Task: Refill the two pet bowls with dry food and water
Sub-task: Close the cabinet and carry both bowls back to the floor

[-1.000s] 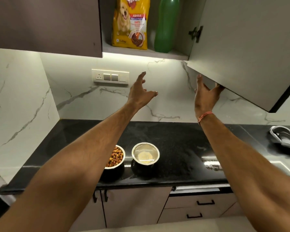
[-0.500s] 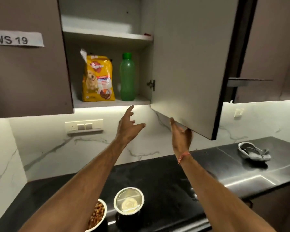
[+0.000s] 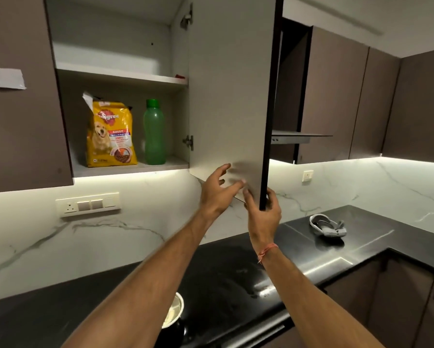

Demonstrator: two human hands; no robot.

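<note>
The right hand (image 3: 262,217) has its grip on the lower corner of the open cabinet door (image 3: 228,91), thumb on the pale inner face and fingers curled round the dark outer edge. The left hand (image 3: 217,193) is just beside it with fingers spread and relaxed, holding nothing, its fingertips close to the door's inner face; whether they touch is blurred. An orange thread (image 3: 267,249) circles the right wrist.

The door stands swung out between the hands and the cabinet's lower shelf (image 3: 125,168). On that shelf the yellow dog-food bag (image 3: 110,136) stands upright, its top torn open, and the green bottle (image 3: 154,133) with its cap on stands just to its right, the two apart.

Below, on the black desk (image 3: 236,277), only one steel bowl (image 3: 174,311) shows, half hidden behind the left forearm; its contents are hard to make out. A grey headset-like object (image 3: 326,226) lies further right on the desk. A switch plate (image 3: 89,204) sits on the marble wall, and a paper label (image 3: 3,79) on the left door is cut off
</note>
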